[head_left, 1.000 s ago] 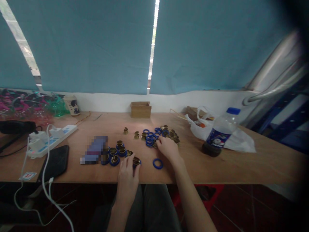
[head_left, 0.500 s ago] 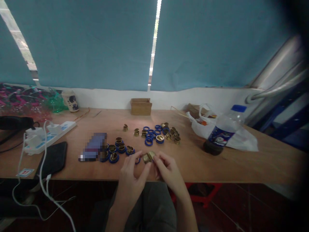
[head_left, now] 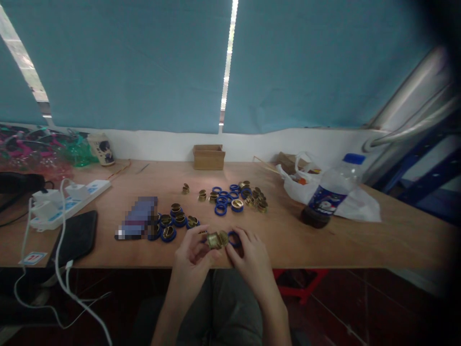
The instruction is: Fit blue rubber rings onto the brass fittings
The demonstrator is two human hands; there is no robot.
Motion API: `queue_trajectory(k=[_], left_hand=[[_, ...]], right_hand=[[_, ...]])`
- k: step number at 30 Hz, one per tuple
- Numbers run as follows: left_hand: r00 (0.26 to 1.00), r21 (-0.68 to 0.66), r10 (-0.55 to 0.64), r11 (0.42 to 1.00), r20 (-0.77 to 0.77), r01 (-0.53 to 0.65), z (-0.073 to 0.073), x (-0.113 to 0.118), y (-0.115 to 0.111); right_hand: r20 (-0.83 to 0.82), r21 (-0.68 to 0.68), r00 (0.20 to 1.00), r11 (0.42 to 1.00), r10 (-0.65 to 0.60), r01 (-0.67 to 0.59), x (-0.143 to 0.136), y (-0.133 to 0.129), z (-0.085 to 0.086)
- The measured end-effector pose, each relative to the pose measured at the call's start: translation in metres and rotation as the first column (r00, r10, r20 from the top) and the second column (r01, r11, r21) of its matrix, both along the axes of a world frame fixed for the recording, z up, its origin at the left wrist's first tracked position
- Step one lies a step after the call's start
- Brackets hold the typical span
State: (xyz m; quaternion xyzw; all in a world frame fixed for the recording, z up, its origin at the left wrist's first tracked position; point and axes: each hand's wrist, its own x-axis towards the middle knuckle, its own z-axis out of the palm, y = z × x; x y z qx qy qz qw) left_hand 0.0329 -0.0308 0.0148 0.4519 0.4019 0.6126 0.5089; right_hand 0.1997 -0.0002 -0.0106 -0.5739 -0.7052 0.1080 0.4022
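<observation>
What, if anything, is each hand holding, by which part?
The left hand holds a brass piece by its cylindrical body; whether the right hand grips the blue ring cannot be told.

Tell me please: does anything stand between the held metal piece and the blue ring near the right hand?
No other object visibly does: the left hand holds the metal piece close to the blue ring, which the right hand partly covers.

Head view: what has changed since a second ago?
The right hand has moved back from the loose round blue rings toward the camera. The left hand now holds up a gold-coloured cylindrical metal piece; whether the right touches it is unclear. The brown cardboard box and clear blue-capped plastic bottle stayed put.
</observation>
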Motion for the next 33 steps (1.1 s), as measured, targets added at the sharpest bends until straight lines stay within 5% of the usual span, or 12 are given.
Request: queue_trajectory(k=[7, 13, 18, 33], left_hand=[[0.999, -0.049, -0.03, 0.998, 0.025, 0.031, 0.001, -0.003, 0.0], [0.999, -0.079, -0.024, 0.996, 0.026, 0.026, 0.005, -0.002, -0.001], [0.995, -0.069, -0.061, 0.995, 0.073, 0.066, 0.011, 0.001, -0.005], [0.973, -0.009, -0.183, 0.982, 0.141, 0.186, 0.014, -0.004, -0.009]], right_hand=[[-0.167, 0.021, 0.986, 1.0, 0.022, -0.018, -0.009, -0.004, 0.001], [-0.659, 0.071, 0.731, 0.982, 0.177, -0.173, -0.017, -0.024, 0.026], [-0.658, 0.071, 0.695, 0.942, 0.291, -0.327, -0.024, -0.036, 0.038], [-0.614, 0.05, 0.715, 0.92, 0.335, -0.388, -0.025, -0.035, 0.038]])
